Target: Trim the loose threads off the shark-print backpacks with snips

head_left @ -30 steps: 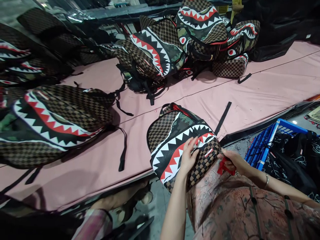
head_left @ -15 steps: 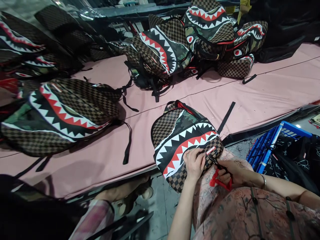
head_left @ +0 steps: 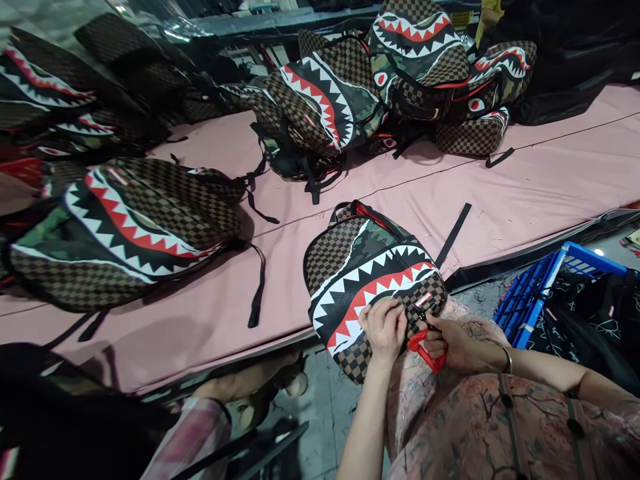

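A checkered backpack (head_left: pixel 340 260) with a printed shark mouth lies tilted at the near edge of the pink-covered table, partly over my lap. My left hand (head_left: pixel 385 328) rests on its lower front panel, fingers bent and pressed together; what they pinch, if anything, is too small to make out. Beside it, my right hand (head_left: pixel 445 343) is closed on scissors (head_left: pixel 425 343) with red handles. Their dark blades point at the bag's surface near the small red label (head_left: pixel 423 300). A black strap (head_left: pixel 454 233) sticks out behind the bag.
On the pink table (head_left: pixel 295 267), another shark-print backpack (head_left: pixel 150 227) lies at left, and more are piled at the back (head_left: pixel 330 100). A blue crate (head_left: pixel 537 293) with dark items stands at right. Another person's arm (head_left: pixel 245 381) shows at lower left.
My right hand and the red-handled scissors have shifted slightly left, and the scissors have turned. My left hand has moved a little left on the bag.
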A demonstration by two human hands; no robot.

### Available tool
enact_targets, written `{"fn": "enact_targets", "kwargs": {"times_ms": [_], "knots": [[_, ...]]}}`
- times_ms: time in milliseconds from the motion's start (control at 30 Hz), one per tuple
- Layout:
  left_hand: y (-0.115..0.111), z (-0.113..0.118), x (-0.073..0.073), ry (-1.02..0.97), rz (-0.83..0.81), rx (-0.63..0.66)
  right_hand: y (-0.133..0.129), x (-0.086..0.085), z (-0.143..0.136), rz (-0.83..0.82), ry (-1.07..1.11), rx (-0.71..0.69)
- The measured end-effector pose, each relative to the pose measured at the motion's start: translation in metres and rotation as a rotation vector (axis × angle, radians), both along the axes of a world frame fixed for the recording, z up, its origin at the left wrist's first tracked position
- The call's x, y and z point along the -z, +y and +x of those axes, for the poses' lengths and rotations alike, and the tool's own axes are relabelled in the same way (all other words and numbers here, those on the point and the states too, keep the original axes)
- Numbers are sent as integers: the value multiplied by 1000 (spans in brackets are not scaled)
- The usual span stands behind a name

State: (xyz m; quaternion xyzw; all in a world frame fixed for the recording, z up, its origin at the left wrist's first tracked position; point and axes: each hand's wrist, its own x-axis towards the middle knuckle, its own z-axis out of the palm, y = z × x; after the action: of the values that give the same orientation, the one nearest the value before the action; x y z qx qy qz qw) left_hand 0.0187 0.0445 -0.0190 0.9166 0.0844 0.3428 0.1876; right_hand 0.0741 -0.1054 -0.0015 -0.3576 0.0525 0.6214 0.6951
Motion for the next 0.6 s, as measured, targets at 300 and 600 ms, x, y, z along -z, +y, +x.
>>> {"fn": "enact_targets", "kwargs": {"times_ms": [300,600], "knots": [[-13,-26,-27,89,-605,97,-48,-13,82,-291,-1342,25],[-61,-40,-25,347,-929,287,-54,1,138,-130,-1757,-298]]}}
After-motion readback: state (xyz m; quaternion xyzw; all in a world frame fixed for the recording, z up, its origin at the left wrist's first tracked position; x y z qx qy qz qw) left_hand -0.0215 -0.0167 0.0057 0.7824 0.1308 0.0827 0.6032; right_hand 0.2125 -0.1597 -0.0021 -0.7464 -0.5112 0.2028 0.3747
